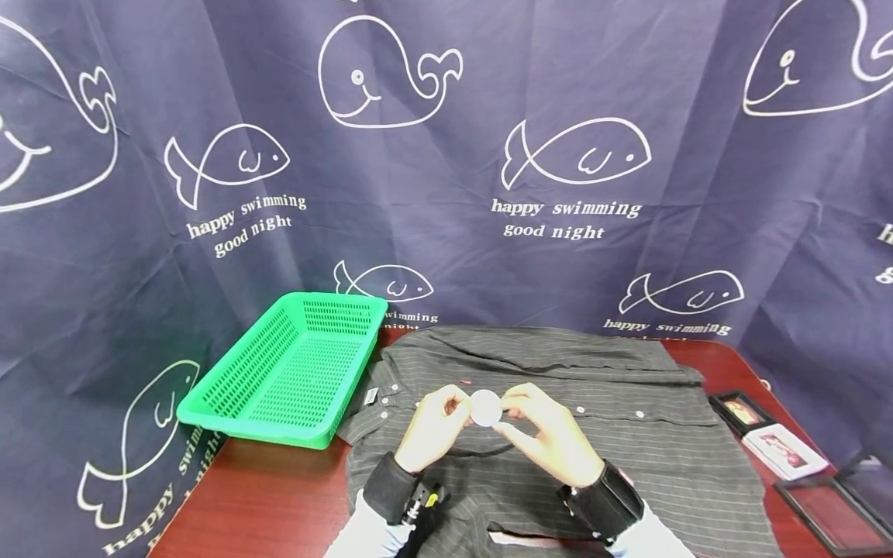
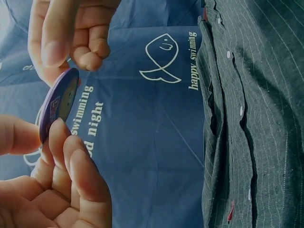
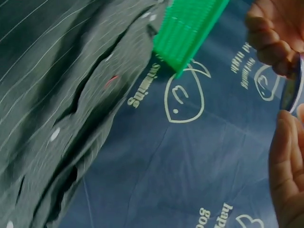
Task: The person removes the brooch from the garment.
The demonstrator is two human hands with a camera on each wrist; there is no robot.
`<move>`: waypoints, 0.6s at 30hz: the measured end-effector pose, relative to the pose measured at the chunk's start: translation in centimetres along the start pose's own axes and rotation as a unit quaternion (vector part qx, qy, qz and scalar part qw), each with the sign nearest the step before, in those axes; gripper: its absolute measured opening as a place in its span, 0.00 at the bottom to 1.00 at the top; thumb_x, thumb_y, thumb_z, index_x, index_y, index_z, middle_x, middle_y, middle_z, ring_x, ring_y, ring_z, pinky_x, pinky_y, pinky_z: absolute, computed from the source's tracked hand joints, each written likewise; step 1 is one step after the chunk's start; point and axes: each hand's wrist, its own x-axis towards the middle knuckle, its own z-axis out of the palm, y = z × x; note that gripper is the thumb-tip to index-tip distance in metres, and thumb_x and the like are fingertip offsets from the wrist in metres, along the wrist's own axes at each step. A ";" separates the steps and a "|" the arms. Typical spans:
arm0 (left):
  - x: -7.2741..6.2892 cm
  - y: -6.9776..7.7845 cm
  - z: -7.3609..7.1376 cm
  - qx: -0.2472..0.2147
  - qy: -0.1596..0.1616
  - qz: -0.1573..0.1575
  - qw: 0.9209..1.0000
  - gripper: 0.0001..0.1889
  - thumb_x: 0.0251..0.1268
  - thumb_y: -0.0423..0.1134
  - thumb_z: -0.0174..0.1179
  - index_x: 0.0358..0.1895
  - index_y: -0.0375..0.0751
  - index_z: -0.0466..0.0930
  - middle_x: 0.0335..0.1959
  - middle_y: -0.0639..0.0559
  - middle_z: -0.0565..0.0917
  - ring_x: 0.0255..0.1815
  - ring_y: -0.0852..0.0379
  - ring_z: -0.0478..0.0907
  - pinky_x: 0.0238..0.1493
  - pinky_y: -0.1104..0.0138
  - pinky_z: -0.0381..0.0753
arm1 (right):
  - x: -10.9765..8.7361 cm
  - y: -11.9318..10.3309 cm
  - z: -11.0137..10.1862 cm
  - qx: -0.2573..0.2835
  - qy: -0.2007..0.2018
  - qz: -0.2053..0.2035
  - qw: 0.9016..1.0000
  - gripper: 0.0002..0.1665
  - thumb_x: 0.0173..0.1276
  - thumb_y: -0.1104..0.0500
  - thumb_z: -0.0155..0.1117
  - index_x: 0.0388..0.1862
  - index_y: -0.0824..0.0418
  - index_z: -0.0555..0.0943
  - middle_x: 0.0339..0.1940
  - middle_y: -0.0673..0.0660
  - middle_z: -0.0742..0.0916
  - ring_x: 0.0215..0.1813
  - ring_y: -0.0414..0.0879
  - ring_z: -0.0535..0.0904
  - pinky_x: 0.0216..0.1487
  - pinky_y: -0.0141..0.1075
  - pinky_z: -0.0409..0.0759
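A round badge (image 1: 486, 408) is held up between both hands, over a dark grey pinstriped shirt (image 1: 649, 457). The head view shows its pale white side, while the left wrist view shows a purple rim and a printed picture on the badge (image 2: 59, 102). My left hand (image 1: 434, 428) pinches one edge between thumb and fingers. At the opposite edge, the thumb and fingertips of my right hand (image 1: 551, 438) pinch it too. In the right wrist view the badge (image 3: 290, 88) is seen nearly edge-on, cut by the frame. The shirt lies spread on the table with white buttons showing.
A green plastic basket (image 1: 307, 380) stands left of the shirt. Along the right edge of the reddish table (image 1: 279, 488) lie a black-framed picture (image 1: 743, 412), a white-bordered picture (image 1: 784, 451) and a black frame (image 1: 833, 515). Behind hangs a blue curtain (image 1: 460, 170) with whale and fish drawings.
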 end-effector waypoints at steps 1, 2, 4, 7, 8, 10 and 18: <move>0.0 0.0 0.0 -0.003 -0.001 -0.001 1.000 0.05 0.64 0.32 0.56 0.30 0.39 0.79 0.24 0.47 0.82 0.23 0.71 0.72 0.27 0.75 0.72 | -0.1 0.0 0.0 -0.010 -0.007 -0.016 1.000 0.13 0.59 0.60 0.73 0.42 0.60 0.83 0.43 0.53 0.83 0.40 0.42 0.80 0.46 0.24 0.77; 0.0 0.0 0.0 -0.007 -0.002 -0.003 1.000 0.05 0.65 0.31 0.56 0.30 0.39 0.79 0.24 0.46 0.82 0.23 0.71 0.72 0.27 0.75 0.72 | -0.1 0.0 0.0 -0.020 -0.013 -0.028 0.999 0.12 0.63 0.57 0.71 0.43 0.59 0.83 0.44 0.53 0.82 0.42 0.42 0.81 0.48 0.25 0.77; 0.0 0.0 0.0 -0.013 -0.006 -0.010 1.000 0.05 0.64 0.30 0.56 0.31 0.38 0.79 0.24 0.46 0.82 0.23 0.71 0.72 0.27 0.76 0.72 | -0.2 0.1 0.1 -0.042 -0.015 -0.051 0.998 0.12 0.70 0.53 0.63 0.43 0.60 0.83 0.45 0.54 0.82 0.44 0.43 0.81 0.49 0.28 0.77; 0.0 0.1 0.2 -0.018 -0.012 -0.024 0.999 0.05 0.65 0.29 0.56 0.31 0.36 0.79 0.25 0.44 0.82 0.24 0.71 0.70 0.28 0.76 0.71 | -0.2 0.2 0.2 -0.074 -0.006 -0.074 0.995 0.16 0.75 0.51 0.53 0.42 0.60 0.83 0.44 0.54 0.82 0.43 0.43 0.80 0.47 0.31 0.77; 0.0 0.1 0.3 -0.018 -0.014 -0.027 0.999 0.05 0.64 0.28 0.55 0.31 0.35 0.78 0.25 0.43 0.82 0.23 0.71 0.70 0.28 0.76 0.71 | -0.2 0.3 0.3 -0.082 -0.002 -0.078 0.994 0.17 0.76 0.51 0.51 0.41 0.60 0.83 0.44 0.54 0.82 0.43 0.42 0.80 0.46 0.31 0.77; 0.1 0.1 0.4 -0.017 -0.021 -0.030 0.999 0.05 0.64 0.26 0.54 0.30 0.33 0.78 0.24 0.41 0.81 0.23 0.71 0.69 0.28 0.76 0.71 | -0.3 0.3 0.3 -0.094 0.009 -0.093 0.991 0.18 0.77 0.52 0.49 0.39 0.60 0.83 0.42 0.54 0.82 0.41 0.43 0.80 0.44 0.31 0.77; -0.2 0.1 0.5 -0.025 -0.037 -0.025 0.999 0.07 0.69 0.31 0.54 0.31 0.35 0.79 0.24 0.43 0.82 0.24 0.70 0.72 0.29 0.76 0.74 | -0.6 0.1 0.1 -0.111 0.017 -0.134 0.985 0.18 0.78 0.55 0.49 0.36 0.61 0.83 0.40 0.54 0.84 0.40 0.44 0.82 0.45 0.30 0.80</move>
